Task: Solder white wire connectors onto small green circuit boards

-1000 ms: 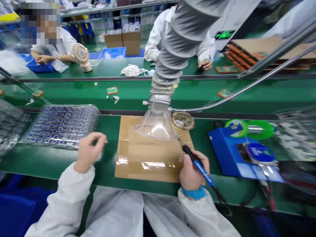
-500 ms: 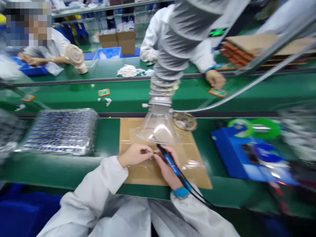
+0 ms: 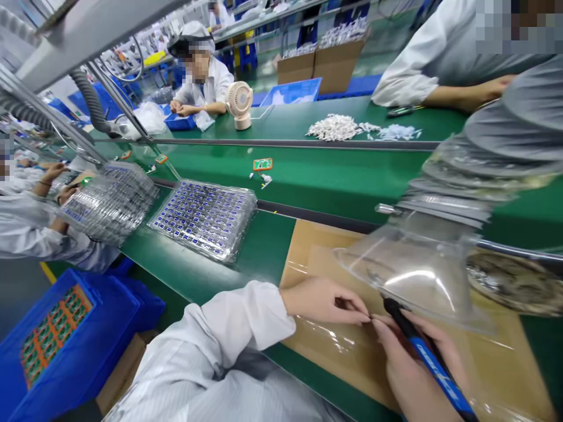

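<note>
My left hand (image 3: 328, 300) reaches in over a brown cardboard sheet (image 3: 303, 258), its thumb and forefinger pinched on something too small to make out. Its fingertips meet those of my right hand (image 3: 407, 366). A soldering iron (image 3: 433, 363) with a blue and black handle lies in my right hand, pointing up and away from me. The iron's front end is under the rim of a clear funnel-shaped fume hood (image 3: 404, 275), which partly covers it. Beyond my right hand sits a round tin of metallic-looking bits (image 3: 512, 284).
Trays of small blue-marked parts (image 3: 202, 220) stand on the green bench to the left. A circuit board (image 3: 263, 164) rests on the green conveyor. Lower left, a blue bin (image 3: 88, 363) holds several boards. Co-workers sit opposite, near a small fan (image 3: 240, 102) and white parts (image 3: 334, 127).
My view has swung left and tilted, so the hands appear lower and further right. Both hands stay fingertip to fingertip, and the soldering iron is still in the right one.
</note>
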The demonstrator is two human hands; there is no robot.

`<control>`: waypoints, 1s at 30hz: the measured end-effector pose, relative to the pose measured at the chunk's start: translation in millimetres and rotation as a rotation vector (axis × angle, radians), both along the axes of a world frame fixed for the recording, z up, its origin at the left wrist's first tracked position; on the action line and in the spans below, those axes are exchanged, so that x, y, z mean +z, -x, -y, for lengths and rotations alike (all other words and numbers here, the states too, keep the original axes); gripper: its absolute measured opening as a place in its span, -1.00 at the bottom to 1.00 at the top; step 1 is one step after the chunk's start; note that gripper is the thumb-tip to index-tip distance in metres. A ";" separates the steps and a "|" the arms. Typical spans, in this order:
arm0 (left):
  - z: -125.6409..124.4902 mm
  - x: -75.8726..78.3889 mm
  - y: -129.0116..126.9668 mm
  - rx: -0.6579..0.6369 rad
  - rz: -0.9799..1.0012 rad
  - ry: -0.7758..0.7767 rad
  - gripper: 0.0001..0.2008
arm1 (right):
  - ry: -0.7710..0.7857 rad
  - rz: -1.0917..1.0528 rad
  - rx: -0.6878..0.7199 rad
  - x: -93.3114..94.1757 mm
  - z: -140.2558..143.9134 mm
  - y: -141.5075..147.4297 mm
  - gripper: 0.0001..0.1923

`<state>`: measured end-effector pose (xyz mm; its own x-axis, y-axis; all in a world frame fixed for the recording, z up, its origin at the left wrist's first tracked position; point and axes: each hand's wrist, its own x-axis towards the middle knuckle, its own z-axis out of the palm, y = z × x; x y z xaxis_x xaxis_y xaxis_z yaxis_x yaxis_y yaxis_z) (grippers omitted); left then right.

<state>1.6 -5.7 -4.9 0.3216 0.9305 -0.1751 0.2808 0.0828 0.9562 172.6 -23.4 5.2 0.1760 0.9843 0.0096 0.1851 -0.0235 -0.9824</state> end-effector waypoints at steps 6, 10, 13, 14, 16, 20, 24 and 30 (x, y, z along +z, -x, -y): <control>-0.7 0.2 -1.2 0.036 0.019 -0.056 -0.77 | -0.059 0.016 0.033 -13.9 -4.1 -6.5 -0.49; -5.9 2.6 -2.1 0.072 0.048 -0.040 -0.80 | -0.072 -0.108 0.133 -23.8 -7.0 -9.1 -0.65; -10.5 5.1 -1.3 0.067 0.055 -0.021 -0.82 | -0.070 -0.132 0.156 -28.5 -9.1 -9.6 -0.67; -11.0 6.4 -1.3 0.067 0.047 -0.025 -0.83 | -0.070 -0.131 0.156 -28.9 -9.1 -9.6 -0.67; -10.7 8.8 -1.5 0.064 0.031 -0.028 -0.83 | -0.075 -0.129 0.157 -28.9 -8.5 -9.5 -0.66; -9.5 10.1 -1.1 0.027 0.000 -0.047 -0.84 | -0.087 -0.171 0.189 -29.0 -8.4 -9.9 -0.67; -10.4 9.3 0.3 0.006 -0.021 -0.061 -0.85 | -0.083 -0.162 0.195 -30.8 -9.5 -10.7 -0.66; -12.1 8.5 0.4 0.054 0.063 0.011 -0.83 | -0.075 -0.181 0.202 -32.1 -11.0 -10.0 -0.65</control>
